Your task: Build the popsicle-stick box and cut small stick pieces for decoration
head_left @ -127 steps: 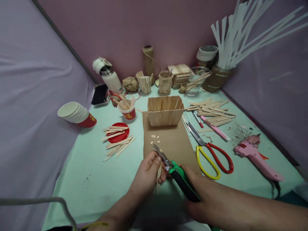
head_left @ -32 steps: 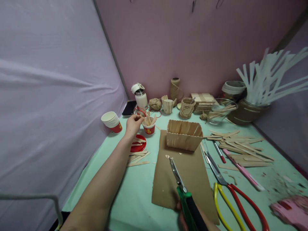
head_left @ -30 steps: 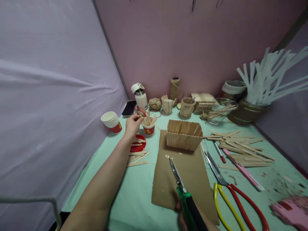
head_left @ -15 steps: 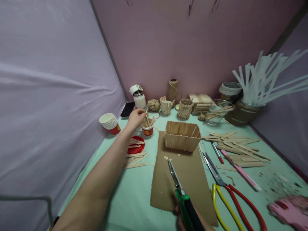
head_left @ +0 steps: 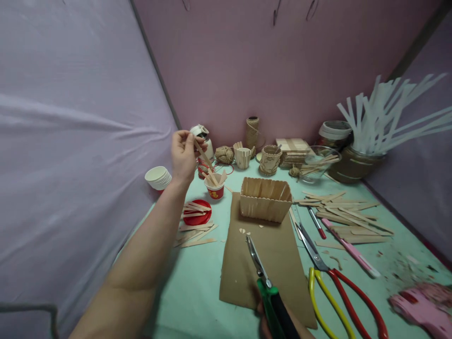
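Observation:
Between the thumb and fingers of my left hand [head_left: 184,157] is a flat wooden craft stick [head_left: 204,154], its lower end just over a red-and-white paper cup [head_left: 215,192]. More wooden sticks [head_left: 211,179] lean in that cup. My right hand [head_left: 264,324], mostly out of sight at the bottom edge, grips shears [head_left: 271,299] with green-and-black handles. The metal blades point up over a brown cardboard sheet [head_left: 257,268]. An open box of wooden sticks [head_left: 265,208] stands on the sheet's far end, with a few small wood chips in front of it.
Large scissors [head_left: 319,263], a pink cutter [head_left: 353,249] and loose sticks [head_left: 353,212] lie on the right. A red lid [head_left: 197,217] with sticks is on the left, near stacked paper cups [head_left: 157,177]. Twine, small pots and a glass bowl [head_left: 319,165] line the back.
My left hand has risen up and to the left from the paper cup, bringing a craft stick with it. The right hand and shears have stayed in place.

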`<state>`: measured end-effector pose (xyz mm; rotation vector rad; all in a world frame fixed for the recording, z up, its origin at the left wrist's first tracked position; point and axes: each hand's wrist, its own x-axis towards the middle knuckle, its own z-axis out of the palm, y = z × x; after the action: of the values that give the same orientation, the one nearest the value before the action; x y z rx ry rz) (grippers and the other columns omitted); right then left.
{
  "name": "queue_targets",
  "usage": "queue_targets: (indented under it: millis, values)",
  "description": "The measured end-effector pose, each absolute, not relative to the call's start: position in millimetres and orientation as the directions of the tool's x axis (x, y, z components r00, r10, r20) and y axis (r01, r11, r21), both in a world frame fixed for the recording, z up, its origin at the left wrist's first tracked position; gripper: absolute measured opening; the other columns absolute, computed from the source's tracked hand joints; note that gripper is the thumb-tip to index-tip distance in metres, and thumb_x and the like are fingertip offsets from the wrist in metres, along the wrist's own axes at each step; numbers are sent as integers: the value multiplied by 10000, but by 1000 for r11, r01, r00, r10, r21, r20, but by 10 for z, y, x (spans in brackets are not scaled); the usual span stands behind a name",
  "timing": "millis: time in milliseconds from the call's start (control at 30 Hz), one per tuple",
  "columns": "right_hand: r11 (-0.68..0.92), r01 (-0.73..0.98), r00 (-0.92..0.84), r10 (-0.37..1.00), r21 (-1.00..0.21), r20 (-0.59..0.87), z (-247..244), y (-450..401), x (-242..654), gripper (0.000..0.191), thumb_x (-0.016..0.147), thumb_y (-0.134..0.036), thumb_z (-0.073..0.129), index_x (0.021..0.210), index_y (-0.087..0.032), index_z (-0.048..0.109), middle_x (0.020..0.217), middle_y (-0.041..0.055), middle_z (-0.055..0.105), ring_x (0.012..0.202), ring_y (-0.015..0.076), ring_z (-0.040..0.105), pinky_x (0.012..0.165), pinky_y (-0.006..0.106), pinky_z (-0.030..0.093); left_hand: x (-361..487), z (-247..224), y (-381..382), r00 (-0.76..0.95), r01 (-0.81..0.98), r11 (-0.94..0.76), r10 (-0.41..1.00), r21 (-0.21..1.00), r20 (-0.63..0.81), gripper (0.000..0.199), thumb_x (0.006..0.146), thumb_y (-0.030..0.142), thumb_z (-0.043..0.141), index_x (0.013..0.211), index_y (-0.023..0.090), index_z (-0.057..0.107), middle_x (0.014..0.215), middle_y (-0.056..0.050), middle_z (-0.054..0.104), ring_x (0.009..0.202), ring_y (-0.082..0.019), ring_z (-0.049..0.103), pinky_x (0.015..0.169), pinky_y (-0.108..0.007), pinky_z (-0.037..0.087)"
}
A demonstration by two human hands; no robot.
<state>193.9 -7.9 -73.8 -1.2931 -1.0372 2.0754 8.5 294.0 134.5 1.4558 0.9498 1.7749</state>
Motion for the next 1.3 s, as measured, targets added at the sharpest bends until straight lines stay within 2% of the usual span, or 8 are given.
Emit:
queue_targets:
  millis: [133, 233, 300, 400, 533, 667, 933, 1300]
  values:
    - [-646, -90, -459, 703, -758, -544, -660, -9, 1950, 656, 689, -791, 464, 989, -223, 599, 559, -32, 500, 585, 168, 574, 647, 309, 469, 188, 1350, 2348, -125, -223, -353, 935, 909, 333, 82, 872, 258, 572, 919, 208, 527, 694, 28, 599, 583, -76, 583, 559, -165, 480]
    - [-677, -144, -446, 695, -722, -564, -488, -18, 2045, 646, 709, -815, 368, 857, -228, 596, 522, -26, 472, 543, 163, 540, 609, 302, 467, 302, 1069, 1803, 108, -390, 94, 993, 916, -56, 92, 819, 118, 610, 902, 148, 585, 715, 14, 579, 561, -37, 536, 538, -118, 446]
    - [-643, -128, -429, 722, -755, -542, -313, -92, 2170, 614, 725, -770, 419, 941, -227, 611, 619, -3, 548, 607, 176, 576, 641, 311, 482, 361, 857, 1494, 232, -423, 364, 929, 830, -289, 177, 792, 34, 599, 946, 121, 599, 773, -11, 596, 596, -35, 544, 569, -121, 463]
    - [-566, -89, -380, 780, -820, -497, 17, -251, 2376, 694, 648, -598, 668, 1240, -262, 532, 945, 29, 645, 860, 228, 629, 783, 326, 490, 425, 626, 1196, 305, -430, 520, 853, 738, -423, 249, 809, 28, 588, 1037, 128, 595, 887, -53, 633, 699, -70, 599, 664, -178, 526]
    - [-430, 97, -292, 850, -898, -438, 447, -340, 2494, 738, 738, -454, 627, 1410, -243, 407, 1306, 74, 560, 1256, 314, 469, 1019, 382, 388, 490, 490, 1055, 335, -374, 594, 802, 712, -494, 156, 800, 96, 653, 947, 130, 614, 944, -85, 663, 750, -100, 630, 736, -233, 562]
    - [-393, 203, -213, 876, -897, -432, 691, -259, 2447, 769, 753, -358, 602, 1463, -224, 335, 1489, 73, 399, 1410, 336, 255, 1139, 443, 221, 530, 464, 995, 331, -349, 596, 801, 724, -499, 178, 726, 174, 755, 845, 147, 626, 828, -26, 633, 732, -96, 616, 774, -272, 569]
    - [-409, 296, -196, 858, -863, -474, 830, -104, 2313, 757, 693, -249, 616, 1409, -176, 383, 1311, 132, 543, 1241, 335, 459, 1058, 473, 329, 511, 432, 871, 321, -211, 564, 812, 799, -488, 322, 597, 315, 837, 793, 165, 629, 771, 7, 612, 661, -94, 585, 618, -207, 492]
    - [-403, 377, -181, 851, -834, -493, 859, 22, 2157, 719, 609, -132, 568, 1318, -199, 473, 1124, 84, 630, 996, 258, 585, 948, 394, 417, 372, 366, 894, 395, -93, 486, 819, 869, -416, 266, 668, 338, 773, 817, 144, 667, 802, -45, 663, 714, -147, 596, 639, -242, 477]
